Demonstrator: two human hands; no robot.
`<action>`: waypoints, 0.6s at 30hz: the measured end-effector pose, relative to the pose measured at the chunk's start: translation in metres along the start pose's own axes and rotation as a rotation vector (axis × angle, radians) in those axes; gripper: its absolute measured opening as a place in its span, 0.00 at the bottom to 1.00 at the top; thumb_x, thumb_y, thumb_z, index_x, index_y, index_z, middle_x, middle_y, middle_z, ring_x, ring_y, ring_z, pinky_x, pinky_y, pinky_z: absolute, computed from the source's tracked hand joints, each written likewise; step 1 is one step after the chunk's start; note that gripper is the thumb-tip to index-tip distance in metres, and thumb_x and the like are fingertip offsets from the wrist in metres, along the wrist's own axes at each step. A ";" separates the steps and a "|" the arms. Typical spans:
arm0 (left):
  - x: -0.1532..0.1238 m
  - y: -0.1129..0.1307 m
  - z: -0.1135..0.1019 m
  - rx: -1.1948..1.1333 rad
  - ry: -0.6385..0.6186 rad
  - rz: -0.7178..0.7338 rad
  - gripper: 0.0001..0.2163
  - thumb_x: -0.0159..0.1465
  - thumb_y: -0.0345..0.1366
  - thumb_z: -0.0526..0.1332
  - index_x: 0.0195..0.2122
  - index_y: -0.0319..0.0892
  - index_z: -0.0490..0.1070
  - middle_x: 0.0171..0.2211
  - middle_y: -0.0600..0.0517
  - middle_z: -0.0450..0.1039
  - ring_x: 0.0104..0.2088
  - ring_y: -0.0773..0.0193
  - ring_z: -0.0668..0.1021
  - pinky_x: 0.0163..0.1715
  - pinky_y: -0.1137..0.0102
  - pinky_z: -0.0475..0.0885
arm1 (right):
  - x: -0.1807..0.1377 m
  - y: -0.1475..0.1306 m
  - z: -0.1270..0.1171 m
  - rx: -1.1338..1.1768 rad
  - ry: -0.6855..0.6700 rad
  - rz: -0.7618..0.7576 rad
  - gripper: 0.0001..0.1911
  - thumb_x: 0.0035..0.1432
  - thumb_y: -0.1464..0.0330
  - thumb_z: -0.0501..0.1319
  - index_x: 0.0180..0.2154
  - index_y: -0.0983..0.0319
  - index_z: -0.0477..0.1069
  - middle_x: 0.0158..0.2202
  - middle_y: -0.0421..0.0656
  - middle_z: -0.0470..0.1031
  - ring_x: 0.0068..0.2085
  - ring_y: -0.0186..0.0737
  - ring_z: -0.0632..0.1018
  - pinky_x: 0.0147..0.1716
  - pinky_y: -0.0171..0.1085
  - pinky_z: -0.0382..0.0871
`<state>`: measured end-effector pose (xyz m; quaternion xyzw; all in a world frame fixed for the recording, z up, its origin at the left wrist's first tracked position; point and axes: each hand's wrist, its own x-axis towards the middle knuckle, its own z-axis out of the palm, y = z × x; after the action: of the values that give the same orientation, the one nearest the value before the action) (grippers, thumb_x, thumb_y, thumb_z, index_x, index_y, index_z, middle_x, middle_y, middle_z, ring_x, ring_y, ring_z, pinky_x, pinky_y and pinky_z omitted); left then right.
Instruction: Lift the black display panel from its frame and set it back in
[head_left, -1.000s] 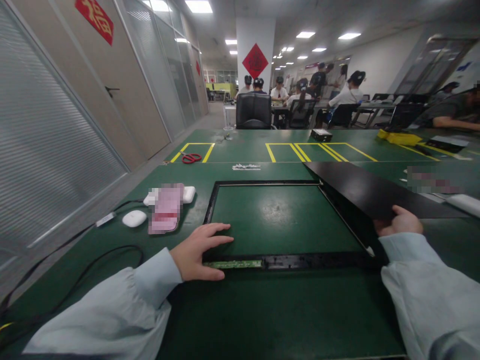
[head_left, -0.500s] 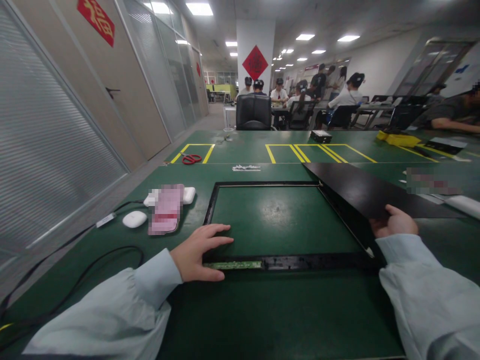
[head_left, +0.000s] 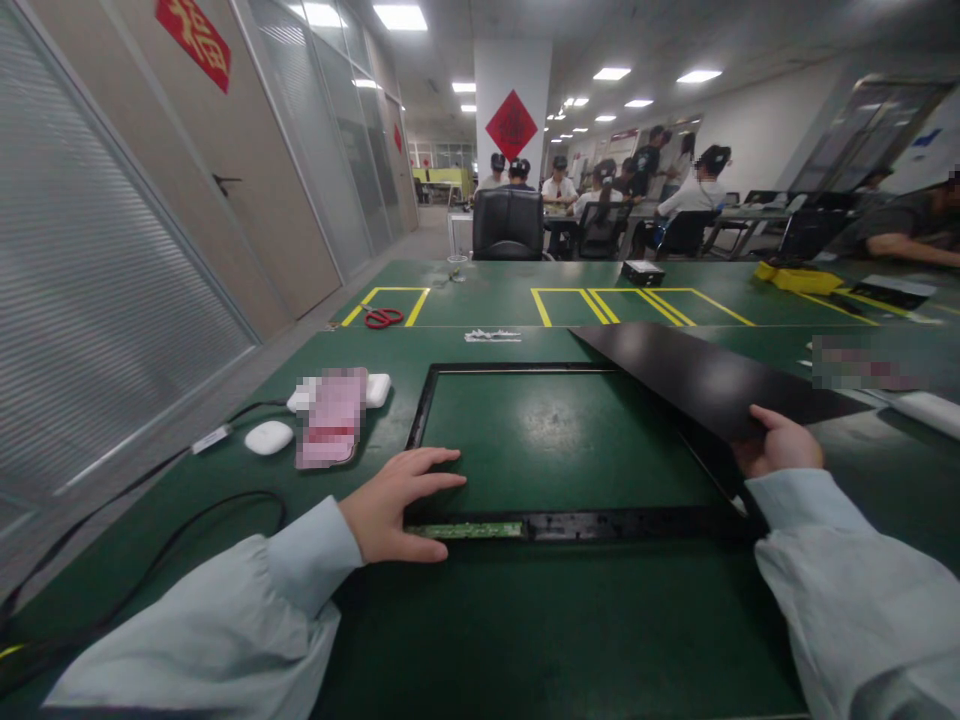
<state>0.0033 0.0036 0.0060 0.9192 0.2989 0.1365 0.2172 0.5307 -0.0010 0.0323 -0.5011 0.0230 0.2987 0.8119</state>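
Observation:
A thin black rectangular frame point(head_left: 592, 524) lies flat on the green table. A narrow green circuit board point(head_left: 471, 530) runs along the left part of its near side. At the near left corner rests my left hand point(head_left: 394, 508), open, with fingers spread and the thumb by the circuit board. My right hand point(head_left: 784, 445) is closed on the edge of a flat black panel point(head_left: 694, 370), thumb on top and the other fingers mostly hidden below. The panel is tilted above the frame's right side and covers its far right corner.
Left of the frame lie a pink phone point(head_left: 335, 415), a white oval case point(head_left: 268, 437) and a black cable point(head_left: 225, 500). Red-handled scissors point(head_left: 383, 318) and small white scraps point(head_left: 492, 336) lie farther back. A yellow object point(head_left: 799, 278) is at the far right. Several people sit beyond.
My right hand has moved slightly left, carrying the black panel farther over the frame's right side. My left hand has stayed at the corner.

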 end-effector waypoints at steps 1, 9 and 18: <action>0.000 0.000 0.000 0.003 0.001 0.001 0.39 0.58 0.60 0.72 0.68 0.50 0.72 0.73 0.39 0.64 0.70 0.36 0.68 0.70 0.43 0.61 | -0.007 0.000 0.003 -0.005 0.027 0.003 0.14 0.58 0.84 0.58 0.26 0.62 0.70 0.23 0.36 0.74 0.21 0.30 0.76 0.30 0.29 0.82; -0.001 -0.001 0.001 -0.010 0.012 0.005 0.39 0.59 0.62 0.71 0.69 0.51 0.70 0.73 0.39 0.63 0.70 0.37 0.67 0.70 0.44 0.60 | -0.034 -0.004 0.010 -0.226 0.014 0.113 0.14 0.56 0.85 0.60 0.25 0.63 0.73 0.21 0.40 0.75 0.19 0.34 0.75 0.31 0.34 0.83; -0.001 0.001 0.000 -0.026 0.009 -0.009 0.43 0.59 0.62 0.71 0.72 0.52 0.65 0.75 0.39 0.59 0.71 0.36 0.66 0.70 0.43 0.60 | -0.033 -0.003 0.006 -0.268 -0.031 0.145 0.13 0.55 0.84 0.61 0.24 0.64 0.74 0.21 0.41 0.76 0.19 0.35 0.76 0.32 0.33 0.82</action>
<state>0.0032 0.0023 0.0065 0.9143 0.3022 0.1433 0.2284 0.5036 -0.0118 0.0484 -0.5972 0.0065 0.3647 0.7144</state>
